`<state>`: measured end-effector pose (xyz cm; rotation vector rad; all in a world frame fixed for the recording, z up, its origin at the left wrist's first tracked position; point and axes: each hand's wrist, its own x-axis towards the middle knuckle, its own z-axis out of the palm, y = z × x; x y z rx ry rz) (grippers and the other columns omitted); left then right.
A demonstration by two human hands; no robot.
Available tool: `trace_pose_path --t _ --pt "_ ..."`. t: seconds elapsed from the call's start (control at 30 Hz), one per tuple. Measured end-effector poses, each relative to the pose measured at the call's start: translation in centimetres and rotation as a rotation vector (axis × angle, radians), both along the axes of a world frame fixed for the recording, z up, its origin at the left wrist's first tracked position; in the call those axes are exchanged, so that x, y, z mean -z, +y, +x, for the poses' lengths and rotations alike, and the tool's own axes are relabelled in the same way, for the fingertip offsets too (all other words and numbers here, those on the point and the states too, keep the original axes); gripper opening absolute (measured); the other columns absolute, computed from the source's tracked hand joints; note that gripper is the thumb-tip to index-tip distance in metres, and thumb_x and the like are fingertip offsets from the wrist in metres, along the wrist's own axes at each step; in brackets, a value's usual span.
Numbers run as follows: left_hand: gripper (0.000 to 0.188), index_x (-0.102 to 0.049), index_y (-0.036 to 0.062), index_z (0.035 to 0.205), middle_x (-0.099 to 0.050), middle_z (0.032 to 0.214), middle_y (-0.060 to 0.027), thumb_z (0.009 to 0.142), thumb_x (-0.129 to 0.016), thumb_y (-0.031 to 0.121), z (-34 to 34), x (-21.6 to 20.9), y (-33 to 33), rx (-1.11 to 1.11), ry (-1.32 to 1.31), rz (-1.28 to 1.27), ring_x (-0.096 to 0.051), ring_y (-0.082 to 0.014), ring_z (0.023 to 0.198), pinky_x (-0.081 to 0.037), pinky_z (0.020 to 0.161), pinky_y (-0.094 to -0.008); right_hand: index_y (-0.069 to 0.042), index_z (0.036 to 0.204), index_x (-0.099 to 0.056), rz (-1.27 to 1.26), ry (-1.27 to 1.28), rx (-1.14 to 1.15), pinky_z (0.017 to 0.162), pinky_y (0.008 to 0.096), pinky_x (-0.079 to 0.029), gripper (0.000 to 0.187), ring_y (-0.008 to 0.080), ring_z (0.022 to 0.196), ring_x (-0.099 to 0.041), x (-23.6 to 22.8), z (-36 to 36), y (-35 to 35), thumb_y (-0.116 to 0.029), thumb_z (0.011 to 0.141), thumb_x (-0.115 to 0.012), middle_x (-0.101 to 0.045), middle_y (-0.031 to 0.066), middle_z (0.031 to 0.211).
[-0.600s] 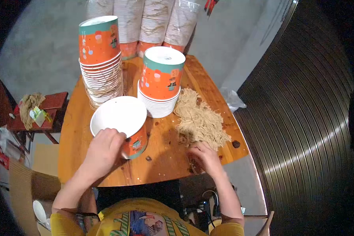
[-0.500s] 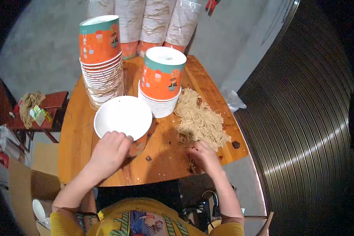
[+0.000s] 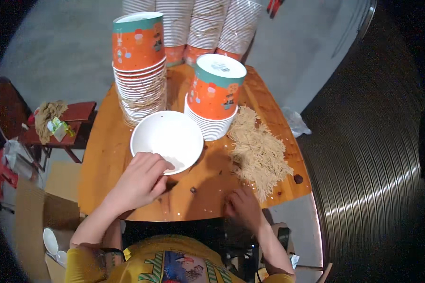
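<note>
A white-lined paper bucket (image 3: 174,127) stands mouth up near the middle of the wooden table. My left hand (image 3: 144,181) is closed at its near rim, the fingers bent over the edge. To the right lies a heap of loose tan strings (image 3: 262,153). My right hand (image 3: 243,207) is just below that heap at the table's front edge. Its fingers are curled and slightly blurred, and whether anything is between them is hidden. Behind the white bucket are a short stack of upside-down orange and green paper buckets (image 3: 215,96) and a taller stack (image 3: 139,47), wound with thin tan strands.
Several tall bagged bucket stacks (image 3: 203,28) stand at the table's back. Dark crumbs (image 3: 193,190) dot the wooden table (image 3: 104,184). On the left, a red bench (image 3: 78,115) carries more tan string. An open cardboard box (image 3: 30,226) sits at lower left, and a ribbed shutter (image 3: 363,151) at right.
My view has shifted, so the table appears further right. The white bucket's printed side has gone from sight. My right hand has drawn back from the string heap toward the front edge.
</note>
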<state>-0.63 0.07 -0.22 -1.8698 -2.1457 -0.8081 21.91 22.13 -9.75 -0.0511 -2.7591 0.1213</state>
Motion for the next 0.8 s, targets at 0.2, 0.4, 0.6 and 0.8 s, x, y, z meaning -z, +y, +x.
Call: trace_pose_path --t 0.2,0.4,0.6,0.8 --pt "0.020 -0.056 0.0041 0.097 -0.054 0.089 -0.0114 0.077 -0.058 0.006 -0.4 -0.4 -0.4 0.017 -0.111 -0.099 -0.054 -0.0300 0.088 -0.042 0.077 -0.0393 -0.010 0.081 -0.053 -1.083 0.054 -0.301 0.064 0.0372 -0.044 0.020 0.0271 0.077 -0.057 -4.3 -6.8 -9.1 -0.011 0.067 -0.068 -0.054 0.0087 0.075" --pt "0.021 -0.057 0.0042 0.098 -0.056 0.089 -0.0114 0.078 -0.057 0.007 -0.6 -0.3 -0.2 0.041 -0.122 -0.104 -0.054 -0.0298 0.088 -0.042 0.079 -0.0392 -0.007 0.078 -0.050 -1.044 0.241 -0.614 0.065 0.0325 -0.045 0.022 0.0220 0.067 -0.053 -4.7 -9.2 -18.1 0.001 0.066 -0.066 -0.053 0.0059 0.073" --pt "0.027 -0.058 0.0048 0.105 -0.058 0.091 -0.0115 0.078 -0.056 0.006 -0.7 -0.2 0.4 0.060 -0.160 -0.126 -0.056 -0.0299 0.090 -0.043 0.083 -0.0405 -0.007 0.082 -0.049 -1.469 0.547 0.001 0.054 0.0198 -0.035 0.007 0.0030 0.060 -0.041 0.1 -11.2 -11.5 -0.002 0.086 -0.053 -0.044 -0.0063 0.068" --pt "0.031 -0.057 0.0054 0.108 -0.059 0.091 -0.0125 0.078 -0.058 0.006 -0.6 -0.4 0.7 0.026 -0.148 -0.166 -0.057 -0.0310 0.089 -0.044 0.081 -0.0409 -0.005 0.080 -0.049 -1.383 0.501 0.196 0.052 0.0181 -0.031 0.009 0.0012 0.059 -0.038 -1.2 -11.7 -10.8 -0.003 0.087 -0.053 -0.041 -0.0079 0.068"
